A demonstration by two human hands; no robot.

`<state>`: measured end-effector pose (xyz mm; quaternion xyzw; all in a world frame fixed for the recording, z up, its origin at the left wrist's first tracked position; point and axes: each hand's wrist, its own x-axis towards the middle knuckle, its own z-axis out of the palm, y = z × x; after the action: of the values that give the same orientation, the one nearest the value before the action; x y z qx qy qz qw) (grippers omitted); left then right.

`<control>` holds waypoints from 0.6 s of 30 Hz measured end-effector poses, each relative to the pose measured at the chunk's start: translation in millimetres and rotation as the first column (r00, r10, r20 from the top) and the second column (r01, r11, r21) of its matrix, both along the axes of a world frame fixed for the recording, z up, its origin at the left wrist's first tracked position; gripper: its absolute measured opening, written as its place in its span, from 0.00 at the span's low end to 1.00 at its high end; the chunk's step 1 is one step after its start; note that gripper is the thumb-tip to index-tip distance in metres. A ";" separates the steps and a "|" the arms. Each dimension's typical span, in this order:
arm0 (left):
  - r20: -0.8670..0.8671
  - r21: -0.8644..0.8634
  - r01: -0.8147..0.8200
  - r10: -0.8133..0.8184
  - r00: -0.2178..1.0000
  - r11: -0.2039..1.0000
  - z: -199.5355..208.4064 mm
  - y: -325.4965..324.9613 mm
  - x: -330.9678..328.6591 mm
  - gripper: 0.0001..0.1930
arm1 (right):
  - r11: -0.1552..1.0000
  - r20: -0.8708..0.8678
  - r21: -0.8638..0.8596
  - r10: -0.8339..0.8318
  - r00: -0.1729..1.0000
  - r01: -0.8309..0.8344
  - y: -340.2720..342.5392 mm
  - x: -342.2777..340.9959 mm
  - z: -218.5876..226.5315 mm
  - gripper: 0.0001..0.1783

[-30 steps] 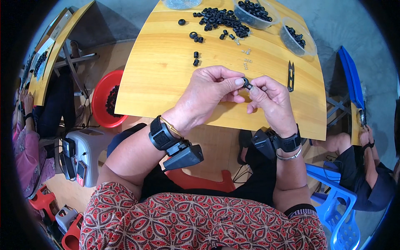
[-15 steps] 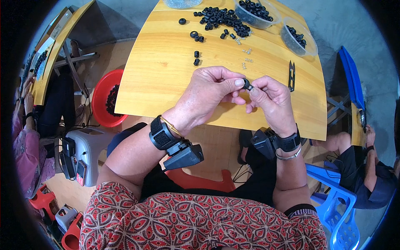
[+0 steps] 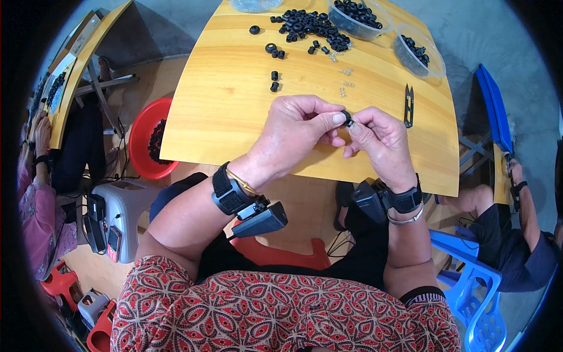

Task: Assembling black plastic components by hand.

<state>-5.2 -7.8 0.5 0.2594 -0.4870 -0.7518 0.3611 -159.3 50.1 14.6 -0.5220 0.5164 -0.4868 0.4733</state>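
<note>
Over the near part of the wooden table [image 3: 211,123], a small black round part [image 3: 347,118] is pinched between both hands. My left hand [image 3: 291,130] grips one side of it between thumb and fingers. On its other end are the closed thumb and fingertips of my right hand [image 3: 380,139]. The fingers cover much of the part, so its full shape is hidden. Beyond my left hand stand two short black cylinders [image 3: 274,81]. Tiny clear pieces [image 3: 346,84] lie scattered past the fingertips. Right of my right hand rests a pair of black thread snips [image 3: 409,105].
A heap of black round parts [image 3: 305,24] covers the far table, near two clear plastic tubs [image 3: 435,69] holding more. A red basin [image 3: 138,157] with black parts stands by the left edge. Other people sit at tables left and right; a blue chair [image 3: 478,305] is at lower right.
Both hands still pinch the black part, which has turned slightly between the fingertips. The whole table view has shifted a little to the left. At the right, another person's hand has moved.
</note>
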 end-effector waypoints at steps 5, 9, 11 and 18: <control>0.010 -0.033 0.017 -0.016 1.000 0.999 1.8 -0.5 0.7 0.07 | 0.999 -0.085 -0.050 -0.002 0.996 -0.002 1.2 3.5 4.3 0.03; -0.046 0.044 0.026 -0.024 0.999 0.999 0.1 -2.0 1.4 0.07 | 0.996 -0.079 -0.091 0.003 0.997 -0.011 1.4 6.9 1.2 0.03; -0.060 0.094 0.032 -0.026 0.998 0.995 0.0 -3.6 2.5 0.08 | 0.996 -0.082 -0.094 0.000 0.997 -0.007 0.8 6.9 -3.3 0.04; -0.143 0.152 0.075 -0.053 0.988 0.986 1.3 -6.8 5.3 0.13 | 0.999 -0.067 -0.029 0.027 0.997 -0.029 -2.3 -9.6 5.5 0.18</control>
<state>0.2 -14.6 1.9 0.2185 -0.4082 -0.8151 0.3482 -168.9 47.9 20.1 -0.5522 0.5171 -0.4701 0.4546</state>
